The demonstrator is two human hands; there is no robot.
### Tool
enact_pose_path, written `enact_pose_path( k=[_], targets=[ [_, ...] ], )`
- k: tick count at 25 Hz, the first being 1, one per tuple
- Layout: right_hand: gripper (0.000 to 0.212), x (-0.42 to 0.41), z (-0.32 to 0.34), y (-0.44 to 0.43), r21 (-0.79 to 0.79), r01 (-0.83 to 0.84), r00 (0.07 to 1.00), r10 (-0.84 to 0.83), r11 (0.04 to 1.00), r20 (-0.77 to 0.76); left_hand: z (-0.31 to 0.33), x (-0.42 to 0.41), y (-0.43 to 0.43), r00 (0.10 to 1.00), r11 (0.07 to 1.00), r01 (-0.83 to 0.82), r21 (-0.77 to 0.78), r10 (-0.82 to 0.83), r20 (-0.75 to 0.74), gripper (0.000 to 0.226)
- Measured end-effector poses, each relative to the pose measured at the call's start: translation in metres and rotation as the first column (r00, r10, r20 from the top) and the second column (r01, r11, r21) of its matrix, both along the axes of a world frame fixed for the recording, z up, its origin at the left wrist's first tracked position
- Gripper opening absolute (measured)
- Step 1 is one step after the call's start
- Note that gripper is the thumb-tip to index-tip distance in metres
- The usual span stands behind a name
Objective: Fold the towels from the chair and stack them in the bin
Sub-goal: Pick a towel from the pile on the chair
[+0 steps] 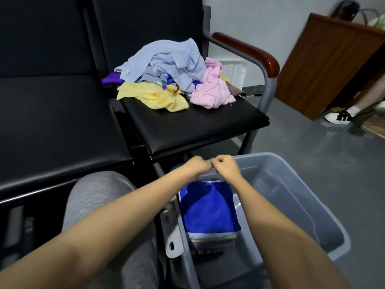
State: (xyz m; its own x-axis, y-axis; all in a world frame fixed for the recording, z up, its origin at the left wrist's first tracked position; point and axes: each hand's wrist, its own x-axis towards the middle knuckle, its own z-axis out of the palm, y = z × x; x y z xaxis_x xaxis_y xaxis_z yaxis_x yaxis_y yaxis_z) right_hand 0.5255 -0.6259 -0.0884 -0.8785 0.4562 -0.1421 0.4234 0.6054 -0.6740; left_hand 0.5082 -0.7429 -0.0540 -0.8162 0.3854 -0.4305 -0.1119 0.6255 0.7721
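Sprawling over the back of the black padded chair seat, a crumpled heap of soft terry towels is leaving the front edge bare. The left grip and right grip, knuckles touching, are pinching the fluffy royal-blue towel, which is hanging over the folded stack at the left end of the grey plastic bin, leaving its right half open.

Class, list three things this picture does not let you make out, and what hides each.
1. Head view: whether the left hand and right hand pinch anything; their curled fingers face away.
2. Head view: how many towels lie under the blue towel in the bin; it covers all but their edges.
3. Head view: who owns the leg and shoe at right; the frame edge cuts off the rest.
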Motion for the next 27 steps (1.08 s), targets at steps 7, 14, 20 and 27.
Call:
enact_pose_path(
  k=[7,14,20,27],
  targets=[
    [0.051,-0.063,0.074,-0.029,0.062,-0.083,0.968,0.095,0.995,-0.232,0.062,-0.061,-0.022,0.992,0.938,-0.054,0.342,0.09,-0.09,0.031],
    [0.026,-0.135,0.1,-0.061,0.183,-0.26,0.942,0.29,0.948,-0.167,0.062,-0.175,-0.079,0.73,0.928,-0.116,-0.353,-0.162,-0.664,0.073],
    [0.068,-0.171,0.09,-0.088,0.363,-0.398,0.914,0.396,0.842,0.082,0.03,-0.196,-0.098,0.724,0.951,-0.06,-0.304,-0.168,-0.669,0.025],
    [0.07,-0.191,0.107,-0.096,0.378,-0.468,0.884,0.422,0.799,0.203,0.067,-0.215,-0.097,0.726,0.951,-0.045,-0.307,-0.18,-0.664,0.022]
  ],
)
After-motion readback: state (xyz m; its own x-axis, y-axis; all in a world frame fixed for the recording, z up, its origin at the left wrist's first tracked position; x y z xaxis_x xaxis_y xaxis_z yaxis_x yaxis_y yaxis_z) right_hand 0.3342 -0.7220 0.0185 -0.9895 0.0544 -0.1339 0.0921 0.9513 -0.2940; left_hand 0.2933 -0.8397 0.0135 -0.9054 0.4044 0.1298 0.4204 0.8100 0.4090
